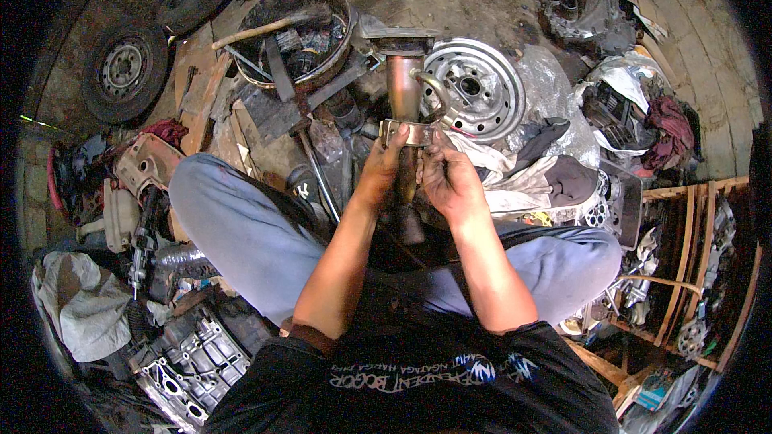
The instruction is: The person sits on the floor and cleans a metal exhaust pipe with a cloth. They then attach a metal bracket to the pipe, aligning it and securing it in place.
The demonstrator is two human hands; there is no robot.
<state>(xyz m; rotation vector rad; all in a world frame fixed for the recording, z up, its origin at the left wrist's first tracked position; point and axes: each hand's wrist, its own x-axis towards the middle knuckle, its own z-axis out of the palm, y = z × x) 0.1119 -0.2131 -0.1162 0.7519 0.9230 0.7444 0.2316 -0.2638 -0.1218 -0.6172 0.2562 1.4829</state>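
Note:
In front of my crossed legs stands a brownish metal pipe [404, 84] with a wide dark flange at its far end and a thin curved tube on its right side. A band-shaped metal clamp [414, 134] lies across the pipe's middle. My left hand [378, 177] grips the clamp's left end, thumb on top. At the other end, my right hand [452, 181] has its fingers pinched on the clamp beside the curved tube. The clamp's underside is hidden, and whether it fully encircles the pipe I cannot tell.
A silver wheel rim [507, 84] lies just beyond the pipe, with grimy cloths [555, 181] nearer me. A round basin [336, 56] holds a hammer and dark parts at the far left. An engine block [201, 362] sits by my left side, a wooden crate [683, 257] at right.

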